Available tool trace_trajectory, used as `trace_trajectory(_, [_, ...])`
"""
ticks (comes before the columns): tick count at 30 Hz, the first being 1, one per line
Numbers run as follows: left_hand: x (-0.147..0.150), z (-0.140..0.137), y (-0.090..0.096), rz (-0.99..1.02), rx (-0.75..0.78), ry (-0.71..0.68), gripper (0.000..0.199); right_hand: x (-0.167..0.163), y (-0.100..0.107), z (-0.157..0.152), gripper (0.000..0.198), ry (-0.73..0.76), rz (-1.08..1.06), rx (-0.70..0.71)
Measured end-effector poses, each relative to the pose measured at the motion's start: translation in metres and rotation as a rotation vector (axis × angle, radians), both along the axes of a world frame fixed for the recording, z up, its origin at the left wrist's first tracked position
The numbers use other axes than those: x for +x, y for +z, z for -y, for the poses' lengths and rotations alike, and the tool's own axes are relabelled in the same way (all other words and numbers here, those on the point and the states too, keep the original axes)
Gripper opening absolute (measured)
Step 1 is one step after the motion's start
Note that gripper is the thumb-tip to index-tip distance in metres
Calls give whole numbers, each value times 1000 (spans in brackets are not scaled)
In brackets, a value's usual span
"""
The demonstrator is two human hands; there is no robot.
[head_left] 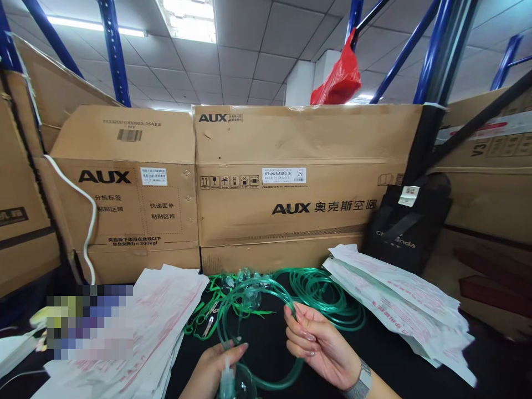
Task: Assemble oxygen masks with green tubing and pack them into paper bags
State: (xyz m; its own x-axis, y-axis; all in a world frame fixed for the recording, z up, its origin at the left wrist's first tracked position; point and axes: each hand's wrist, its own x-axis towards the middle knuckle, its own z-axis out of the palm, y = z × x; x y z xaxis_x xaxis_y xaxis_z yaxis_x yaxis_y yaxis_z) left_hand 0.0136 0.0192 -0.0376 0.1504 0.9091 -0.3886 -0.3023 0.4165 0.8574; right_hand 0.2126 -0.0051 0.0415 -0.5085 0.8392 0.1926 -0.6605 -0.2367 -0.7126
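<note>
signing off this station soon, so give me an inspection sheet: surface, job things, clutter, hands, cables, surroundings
Surface: black tabletop, partly covered
Job's things: green tubing, looped; coiled tubing beyond it; clear mask-like piece
Clutter: left white packets; right white packets; green straps
Left hand: closed on the green tubing
Right hand: pinching the green tubing
Cables: white cord before left AUX carton
Surroundings: wide AUX carton, black bag, red bag, blue rack post

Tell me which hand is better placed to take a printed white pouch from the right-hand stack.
Probably the right hand: it is nearer those printed white pouches, while the left hand would have to reach past it. Both hold green tubing, so either must first let go.
</note>
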Motion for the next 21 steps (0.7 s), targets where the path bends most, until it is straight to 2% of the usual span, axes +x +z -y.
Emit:
trace_trajectory(4, [-2,-1,2,8,-16,-15,34,0,1,0,6,12,8,7])
trace_trajectory(10, [-2,6,7,-36,-4,-52,32,4,3,2,12,27,55,90])
trace_trajectory(12, [-1,8,8,-61,21,-75,37,7,5,3,15,21,63,132])
trace_trajectory(17, [1,5,12,-80,159,-77,70,10,8,5,15,39,57,154])
trace_trajectory(21, [2,3,17,-95,218,-177,69,10,9,4,15,13,42,116])
